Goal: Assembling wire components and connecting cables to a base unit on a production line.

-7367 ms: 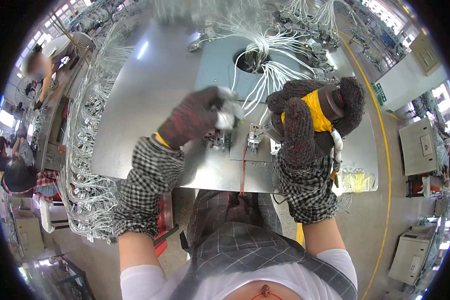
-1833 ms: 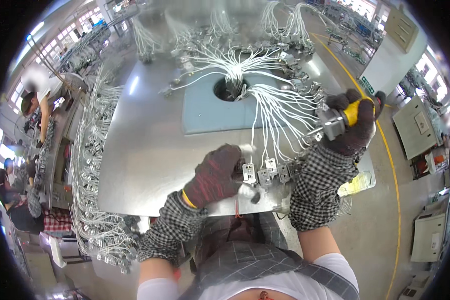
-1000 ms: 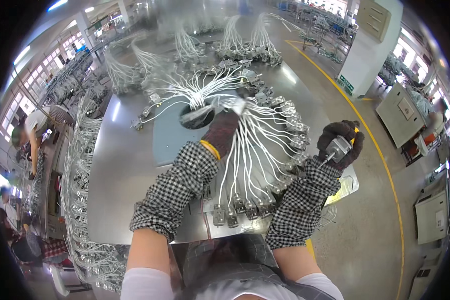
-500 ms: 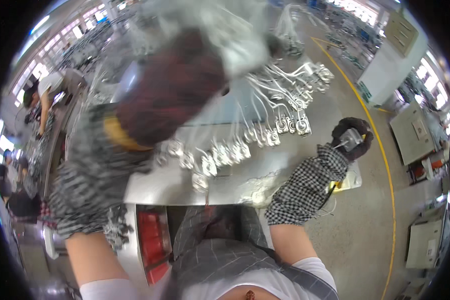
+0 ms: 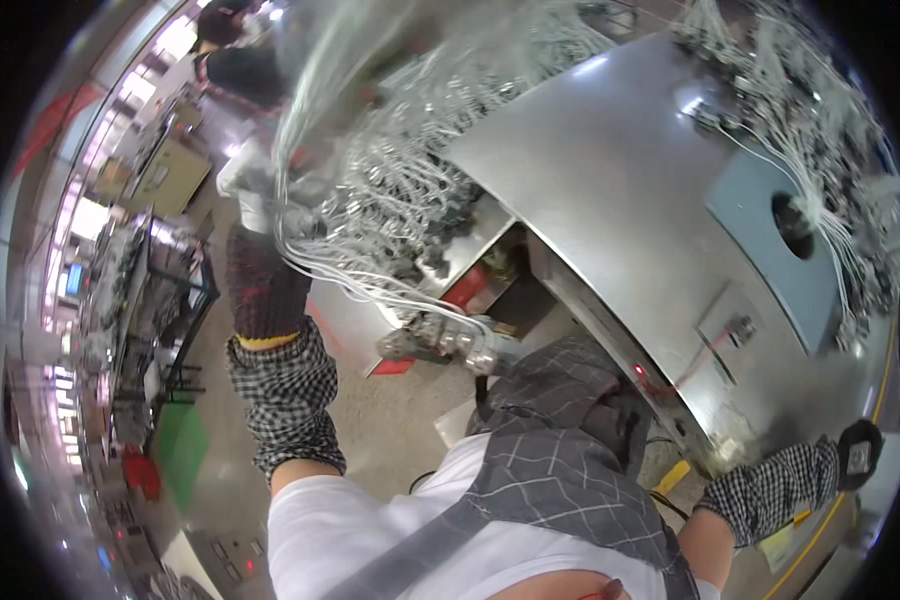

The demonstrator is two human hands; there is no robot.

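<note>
Dark knit covers the left hand, closed on white cables beyond the edge of the steel table; their metal connectors dangle above the floor. Near the opposite edge, the right hand curls round a grey tool. Smooth steel spans toward a blue-grey plate.

Bright windows glare leftward (edges bending), while upper cables blur.

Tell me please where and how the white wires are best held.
Probably by closing around the white wires where they gather at the left hand, coming from the person's left: strands bunch there, while bulky metal parts hang lower.
</note>
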